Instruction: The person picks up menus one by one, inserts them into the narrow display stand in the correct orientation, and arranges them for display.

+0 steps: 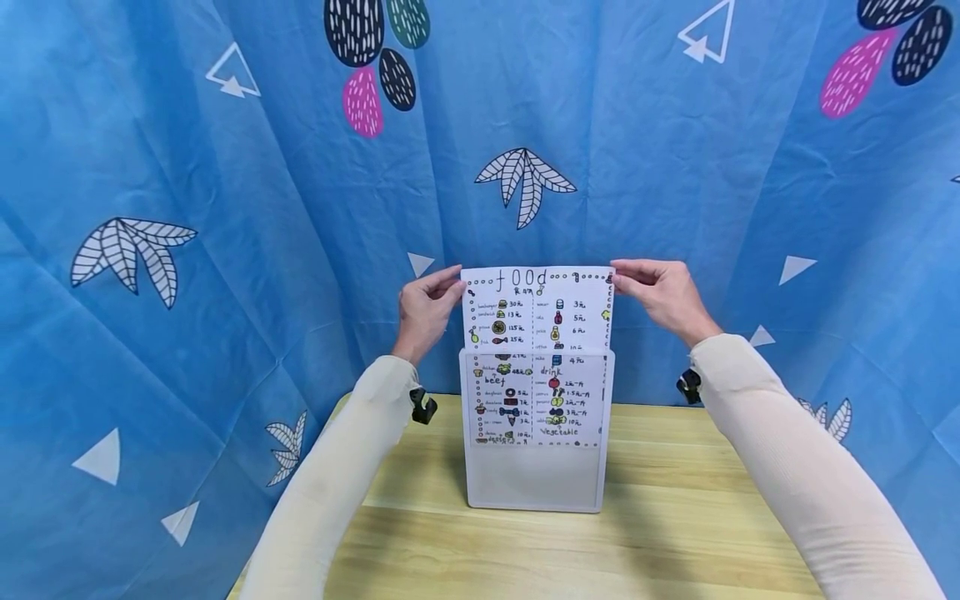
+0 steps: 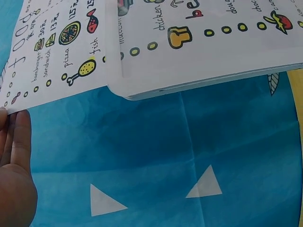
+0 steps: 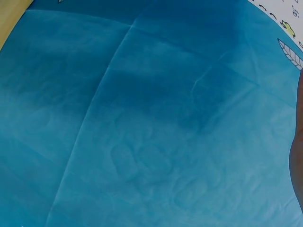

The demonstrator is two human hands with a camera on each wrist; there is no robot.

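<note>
A white paper menu [image 1: 534, 321] headed "food", with small coloured drawings and prices, stands partway inside a clear display holder [image 1: 536, 479]. Its upper part sticks out above the holder's top edge; its lower edge shows through the front, above the holder's bottom. My left hand [image 1: 427, 312] pinches the menu's top left corner between thumb and fingers. At the top right corner my right hand [image 1: 660, 293] pinches the sheet likewise. In the left wrist view the menu [image 2: 52, 52] slants into the holder [image 2: 137, 87], with fingers at its corner. Little of the right hand [image 3: 297, 146] shows in its wrist view.
The holder stands upright on a light wooden table [image 1: 420, 533]. Behind and on both sides hangs a blue patterned curtain [image 1: 637, 125] with leaf and triangle prints. Both forearms reach in from the front, with a dark strap clip at each wrist.
</note>
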